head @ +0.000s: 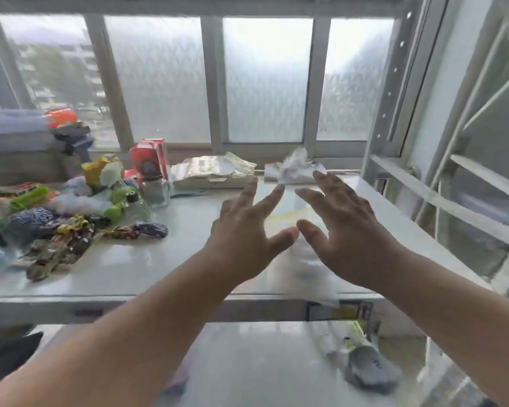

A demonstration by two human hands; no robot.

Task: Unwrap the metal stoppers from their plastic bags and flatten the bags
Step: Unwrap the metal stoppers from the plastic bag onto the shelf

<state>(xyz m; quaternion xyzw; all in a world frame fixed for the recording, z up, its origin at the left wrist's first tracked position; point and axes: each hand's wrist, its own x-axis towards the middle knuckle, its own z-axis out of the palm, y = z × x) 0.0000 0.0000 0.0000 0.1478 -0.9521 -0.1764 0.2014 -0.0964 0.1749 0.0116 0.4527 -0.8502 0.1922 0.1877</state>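
Both hands palm-down over the grey shelf (147,259), fingers spread, gripping nothing. Left hand (247,239) and right hand (344,230) sit side by side, thumbs nearly touching, over a clear plastic bag (288,210) lying flat on the shelf (faint yellow print; blurred, edges hard to trace). Crumpled clear bags (294,168) sit at the back by the window sill. Pile of colourful wrappers (56,218) to the left, small glass jar (156,189) beside it. No metal stopper can be made out.
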